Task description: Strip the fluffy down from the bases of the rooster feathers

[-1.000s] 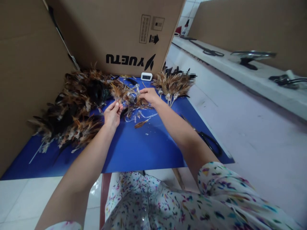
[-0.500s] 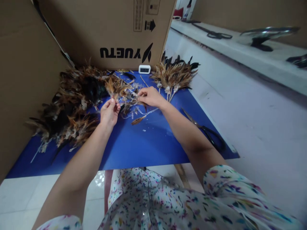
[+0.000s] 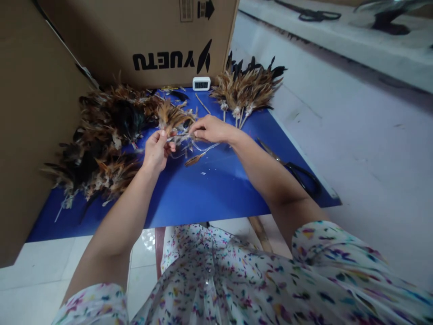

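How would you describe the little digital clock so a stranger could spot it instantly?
Find the big cardboard box with upside-down YUETU lettering at the back of the blue table. Below that lettering, just left of the rightmost feather bundles, sits the clock. Its white casing and dark digits set it apart from those bundles.

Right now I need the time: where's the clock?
The clock sits upper-middle in the head view, by the cardboard box, just left of the rightmost feather bunches.
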Action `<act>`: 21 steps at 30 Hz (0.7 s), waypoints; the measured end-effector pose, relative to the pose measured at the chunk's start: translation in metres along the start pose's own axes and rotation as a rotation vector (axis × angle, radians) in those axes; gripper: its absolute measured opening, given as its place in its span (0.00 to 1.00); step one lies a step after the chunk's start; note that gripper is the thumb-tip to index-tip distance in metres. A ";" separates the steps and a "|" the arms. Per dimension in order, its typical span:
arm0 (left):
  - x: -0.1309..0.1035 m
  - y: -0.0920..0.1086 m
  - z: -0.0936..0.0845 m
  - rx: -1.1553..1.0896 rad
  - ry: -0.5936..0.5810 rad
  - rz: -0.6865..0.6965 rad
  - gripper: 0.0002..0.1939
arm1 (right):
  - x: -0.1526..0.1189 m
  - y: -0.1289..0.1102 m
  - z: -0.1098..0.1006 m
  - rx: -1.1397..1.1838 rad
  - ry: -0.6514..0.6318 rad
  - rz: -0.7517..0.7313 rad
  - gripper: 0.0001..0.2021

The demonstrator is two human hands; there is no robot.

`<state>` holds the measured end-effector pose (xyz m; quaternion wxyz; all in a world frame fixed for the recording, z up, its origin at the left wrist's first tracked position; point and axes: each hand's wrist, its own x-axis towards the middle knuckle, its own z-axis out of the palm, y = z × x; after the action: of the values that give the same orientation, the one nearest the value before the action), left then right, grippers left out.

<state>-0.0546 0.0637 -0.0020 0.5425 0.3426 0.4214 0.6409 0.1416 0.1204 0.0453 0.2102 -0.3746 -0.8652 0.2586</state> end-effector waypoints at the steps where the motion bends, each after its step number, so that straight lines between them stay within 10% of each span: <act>1: -0.001 -0.001 0.001 0.021 -0.033 -0.024 0.11 | 0.001 0.001 0.000 0.001 -0.014 -0.014 0.12; 15: -0.006 -0.002 0.005 0.043 -0.155 -0.182 0.06 | 0.012 -0.011 -0.013 0.398 0.140 0.028 0.07; 21: -0.004 0.002 0.003 -0.027 -0.154 -0.184 0.06 | 0.013 -0.021 -0.027 0.299 -0.003 0.102 0.08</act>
<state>-0.0523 0.0596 0.0006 0.6343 0.3432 0.3997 0.5658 0.1375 0.1255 0.0817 0.2490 -0.3823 -0.7973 0.3953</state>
